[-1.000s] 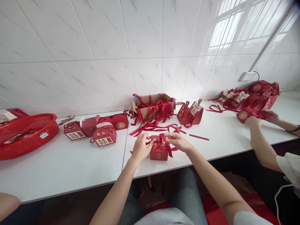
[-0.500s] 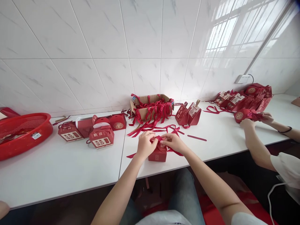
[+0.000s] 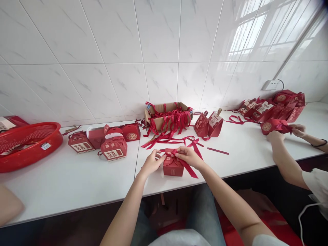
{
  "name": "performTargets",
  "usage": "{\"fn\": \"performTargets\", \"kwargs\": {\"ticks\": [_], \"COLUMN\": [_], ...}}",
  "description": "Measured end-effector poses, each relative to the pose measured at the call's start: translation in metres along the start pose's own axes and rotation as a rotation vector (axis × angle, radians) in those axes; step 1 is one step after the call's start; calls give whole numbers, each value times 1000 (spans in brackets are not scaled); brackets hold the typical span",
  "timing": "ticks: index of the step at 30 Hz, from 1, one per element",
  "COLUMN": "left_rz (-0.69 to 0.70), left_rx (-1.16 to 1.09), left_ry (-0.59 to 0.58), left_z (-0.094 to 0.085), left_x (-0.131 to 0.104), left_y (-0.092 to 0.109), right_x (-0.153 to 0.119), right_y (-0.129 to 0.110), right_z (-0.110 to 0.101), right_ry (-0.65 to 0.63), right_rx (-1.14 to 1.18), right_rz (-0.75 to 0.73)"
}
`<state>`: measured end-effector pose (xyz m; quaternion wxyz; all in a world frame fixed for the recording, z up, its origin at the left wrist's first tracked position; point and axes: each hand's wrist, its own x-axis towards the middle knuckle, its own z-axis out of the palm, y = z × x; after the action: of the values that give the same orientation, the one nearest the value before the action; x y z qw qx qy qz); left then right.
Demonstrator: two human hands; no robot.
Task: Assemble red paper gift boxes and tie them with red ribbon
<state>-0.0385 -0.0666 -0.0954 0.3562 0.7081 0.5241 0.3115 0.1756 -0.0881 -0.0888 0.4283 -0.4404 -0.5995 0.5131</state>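
A small red gift box (image 3: 173, 170) stands on the white table in front of me, with a red satin ribbon (image 3: 190, 169) tied around its top. My right hand (image 3: 189, 156) pinches the ribbon at the knot over the lid, and a long tail hangs down the box's right side. At the upper left edge of the box is my left hand (image 3: 153, 162), thumb reaching to the knot and fingers curled around a piece of ribbon, partly hidden. Loose ribbons (image 3: 166, 139) lie just behind the box.
Behind stands a cardboard carton (image 3: 156, 123) draped with ribbons. Two slanted red boxes (image 3: 214, 125) are right of it; several handled boxes (image 3: 114, 150) and a red plastic basket (image 3: 55, 136) are left. At right, a co-worker's hands (image 3: 276, 137) hold another box. A forearm shows at far left.
My left hand has drawn slightly left from the knot, uncovering more of the lid. The ribbon tail now hangs lower at the right. The view has shifted slightly left.
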Motion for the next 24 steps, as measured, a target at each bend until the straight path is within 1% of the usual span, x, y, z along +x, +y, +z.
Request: {"fn": "performTargets", "kwargs": {"ticks": [2, 4, 6, 9, 11, 13, 16, 18, 20, 22, 24], "left_rz": [-9, 20, 77, 201, 299, 389, 486, 521, 529, 505, 457], "left_rx": [25, 53, 83, 129, 168, 216, 279, 298, 301, 298, 288], "left_ry": [-40, -53, -30, -8, -58, -111, -156, -170, -161, -100, 23], "left_z": [-1, -4, -11, -24, -30, -33, -30, -24, -17, -9, -4], "left_x": [-1, -1, -2, -4, -5, -3, 7, 19, 32, 44, 49], "left_y": [-2, 1, 11, 34, 51, 66, 82, 87, 87, 83, 76], "right_x": [0, 2, 3, 4, 4, 4, 3, 1, 0, -1, 0], "right_y": [-2, -3, -4, -4, -4, -6, -8, -9, -9, -8, -8], "right_z": [-2, -3, -2, 5, 10, 14, 15, 13, 12, 12, 14], "right_ry": [-68, -101, -66, 47, 106, 120, 61, 9, -14, -2, 31], "right_rx": [33, 49, 32, -41, -102, -165, -249, -288, -311, -320, -318], "right_rz": [24, 52, 72, 82, 66, 29, -55, -103, -127, -134, -131]}}
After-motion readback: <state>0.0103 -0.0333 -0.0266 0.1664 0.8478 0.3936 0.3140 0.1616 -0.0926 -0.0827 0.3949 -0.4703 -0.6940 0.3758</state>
